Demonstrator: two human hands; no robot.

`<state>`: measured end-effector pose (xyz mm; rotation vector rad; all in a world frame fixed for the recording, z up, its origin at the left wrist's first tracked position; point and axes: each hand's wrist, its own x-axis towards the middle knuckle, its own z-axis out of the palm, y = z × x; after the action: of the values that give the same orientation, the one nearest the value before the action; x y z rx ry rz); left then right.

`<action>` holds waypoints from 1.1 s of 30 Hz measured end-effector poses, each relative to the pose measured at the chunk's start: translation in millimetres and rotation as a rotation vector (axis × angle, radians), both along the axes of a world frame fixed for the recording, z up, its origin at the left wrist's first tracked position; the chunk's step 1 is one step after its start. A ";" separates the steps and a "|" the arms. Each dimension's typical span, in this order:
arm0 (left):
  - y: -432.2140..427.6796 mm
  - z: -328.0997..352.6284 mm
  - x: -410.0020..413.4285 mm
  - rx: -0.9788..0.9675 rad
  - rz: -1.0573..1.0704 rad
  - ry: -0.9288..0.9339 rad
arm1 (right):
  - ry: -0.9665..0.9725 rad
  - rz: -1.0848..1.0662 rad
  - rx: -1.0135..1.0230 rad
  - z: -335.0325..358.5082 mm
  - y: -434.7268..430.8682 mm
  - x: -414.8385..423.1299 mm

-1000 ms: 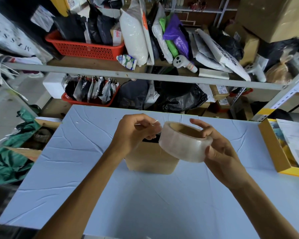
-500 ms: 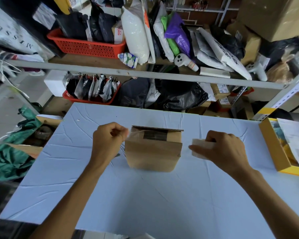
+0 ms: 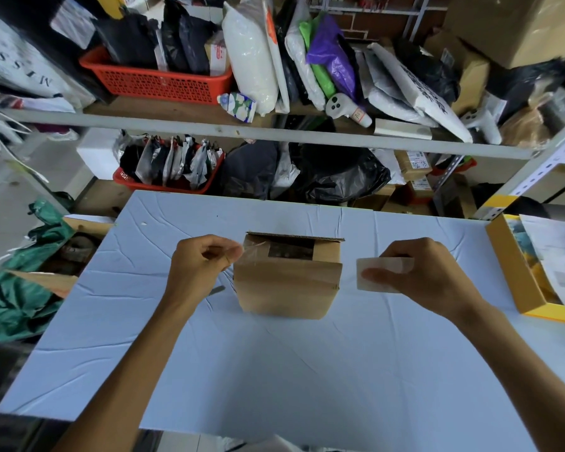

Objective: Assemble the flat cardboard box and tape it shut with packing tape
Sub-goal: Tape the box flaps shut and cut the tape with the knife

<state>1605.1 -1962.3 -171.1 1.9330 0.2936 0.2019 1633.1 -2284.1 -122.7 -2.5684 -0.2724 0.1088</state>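
Tape roll (image 3: 384,275) now right of box (image 3: 287,288), strip (image 3: 253,252) stretched across

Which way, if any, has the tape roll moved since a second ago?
Yes. The tape roll moved right, from overlapping the cardboard box to clear of its right side.

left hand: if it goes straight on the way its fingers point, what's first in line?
The cardboard box: the left hand, pinching the tape end, points right at the box's upper left corner, nearly touching it. Depth is unclear, so it might skim over the top.
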 end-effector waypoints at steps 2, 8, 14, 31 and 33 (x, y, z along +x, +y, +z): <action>1.0 -2.9 -0.2 -0.019 -0.021 0.022 | -0.022 -0.019 -0.019 -1.3 0.9 -1.7; 3.1 -11.6 -0.7 -0.159 0.073 0.048 | -0.066 -0.061 -0.116 -6.6 9.6 -0.2; -1.9 -26.9 -0.6 -0.075 0.133 0.016 | -0.135 -0.120 -0.203 -20.0 16.6 2.8; -1.1 -60.3 11.2 -0.105 0.173 -0.049 | -0.222 -0.149 -0.253 -56.7 33.2 24.1; -1.5 -62.4 12.5 -0.144 0.172 -0.076 | -0.246 -0.139 -0.258 -59.2 33.4 25.4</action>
<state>1617.6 -1963.8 -233.5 1.7539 0.4133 0.3570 1658.4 -2250.8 -181.8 -2.8494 -0.1797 -0.2407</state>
